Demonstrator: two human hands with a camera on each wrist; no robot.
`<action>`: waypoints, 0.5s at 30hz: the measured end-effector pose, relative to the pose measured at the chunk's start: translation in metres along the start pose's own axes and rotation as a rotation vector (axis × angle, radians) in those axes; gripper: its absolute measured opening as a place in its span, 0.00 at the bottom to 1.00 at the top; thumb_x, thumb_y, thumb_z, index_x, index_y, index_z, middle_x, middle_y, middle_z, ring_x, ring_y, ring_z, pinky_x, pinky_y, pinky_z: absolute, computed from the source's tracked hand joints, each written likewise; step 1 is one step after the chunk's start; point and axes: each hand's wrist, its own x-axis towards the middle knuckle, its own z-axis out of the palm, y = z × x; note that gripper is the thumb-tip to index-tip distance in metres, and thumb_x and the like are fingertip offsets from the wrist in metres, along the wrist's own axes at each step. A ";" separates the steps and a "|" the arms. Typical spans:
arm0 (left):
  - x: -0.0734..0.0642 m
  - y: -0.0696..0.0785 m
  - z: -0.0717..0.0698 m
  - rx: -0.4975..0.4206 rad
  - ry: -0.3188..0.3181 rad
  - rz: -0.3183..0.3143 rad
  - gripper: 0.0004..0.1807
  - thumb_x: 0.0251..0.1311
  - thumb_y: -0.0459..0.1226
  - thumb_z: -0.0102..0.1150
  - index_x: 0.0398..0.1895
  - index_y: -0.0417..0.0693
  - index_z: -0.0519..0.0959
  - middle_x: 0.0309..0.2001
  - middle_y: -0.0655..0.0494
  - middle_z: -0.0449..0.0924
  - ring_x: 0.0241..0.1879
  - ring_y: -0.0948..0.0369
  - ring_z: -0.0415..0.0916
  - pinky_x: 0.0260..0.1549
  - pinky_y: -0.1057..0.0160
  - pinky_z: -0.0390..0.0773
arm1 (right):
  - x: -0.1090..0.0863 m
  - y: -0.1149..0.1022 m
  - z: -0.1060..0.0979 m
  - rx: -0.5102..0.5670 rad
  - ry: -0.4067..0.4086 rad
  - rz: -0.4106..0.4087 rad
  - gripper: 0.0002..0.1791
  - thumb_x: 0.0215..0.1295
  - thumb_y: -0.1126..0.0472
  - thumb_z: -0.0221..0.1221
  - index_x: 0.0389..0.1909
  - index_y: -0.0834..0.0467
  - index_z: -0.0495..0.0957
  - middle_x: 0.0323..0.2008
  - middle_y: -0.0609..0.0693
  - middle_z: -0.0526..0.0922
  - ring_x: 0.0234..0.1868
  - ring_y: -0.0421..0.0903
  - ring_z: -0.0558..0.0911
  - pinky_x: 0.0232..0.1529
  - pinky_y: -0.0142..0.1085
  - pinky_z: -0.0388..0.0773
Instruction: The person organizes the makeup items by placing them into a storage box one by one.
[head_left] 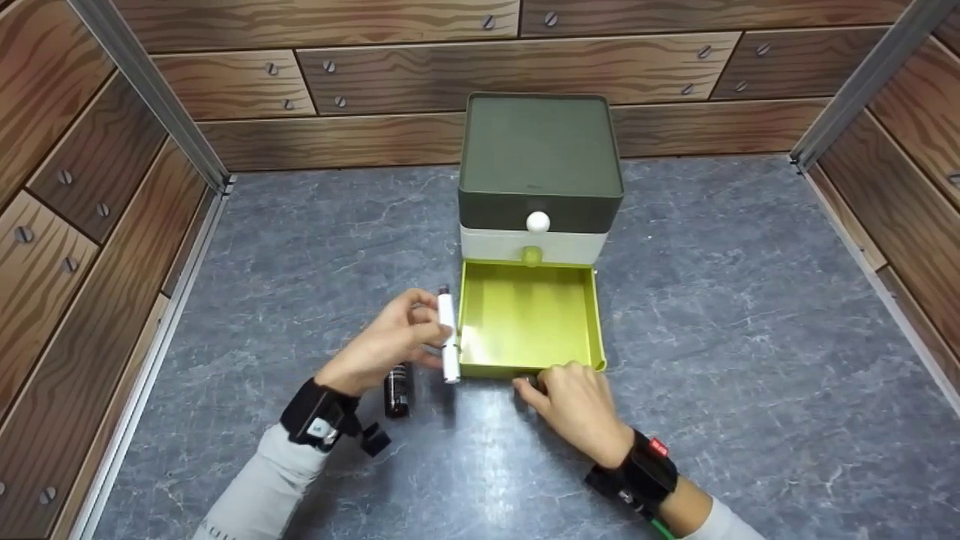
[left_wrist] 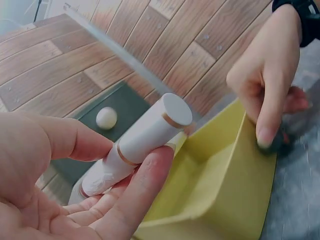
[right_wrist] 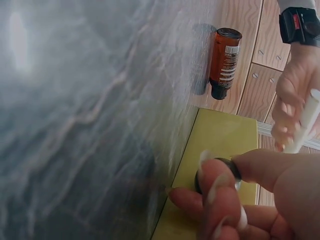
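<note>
My left hand (head_left: 390,341) pinches a white tube with gold bands (head_left: 448,341) between thumb and fingers. The tube is held roughly upright beside the left wall of a yellow-green drawer (head_left: 525,315). That drawer is pulled out at the bottom of a small drawer cabinet (head_left: 540,150) with a dark green top. At the drawer's front, my right hand (head_left: 581,409) grips a dark round knob (right_wrist: 231,169), which the fingers partly hide. Close to my left wrist, a brown bottle (right_wrist: 227,57) with a black cap lies on its side on the floor.
Above the pulled-out drawer are a white drawer with a green knob (head_left: 532,256) and a dark green drawer with a white knob (head_left: 538,222). Wood-patterned walls (head_left: 517,67) stand behind and at both sides of the grey marbled surface (head_left: 750,315).
</note>
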 end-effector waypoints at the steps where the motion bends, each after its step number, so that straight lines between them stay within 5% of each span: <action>1: 0.002 0.001 0.003 -0.001 -0.008 -0.004 0.25 0.65 0.28 0.61 0.61 0.37 0.62 0.48 0.43 0.76 0.44 0.52 0.82 0.44 0.51 0.89 | 0.000 0.000 0.000 0.002 0.001 0.000 0.34 0.71 0.45 0.66 0.07 0.46 0.62 0.09 0.34 0.56 0.11 0.34 0.56 0.13 0.28 0.53; 15: 0.028 0.002 0.028 -0.051 -0.074 -0.031 0.25 0.64 0.26 0.59 0.61 0.39 0.61 0.53 0.33 0.77 0.46 0.48 0.84 0.48 0.49 0.88 | 0.000 0.000 0.000 0.021 -0.011 0.003 0.32 0.71 0.48 0.66 0.08 0.46 0.63 0.09 0.34 0.57 0.11 0.33 0.56 0.12 0.27 0.53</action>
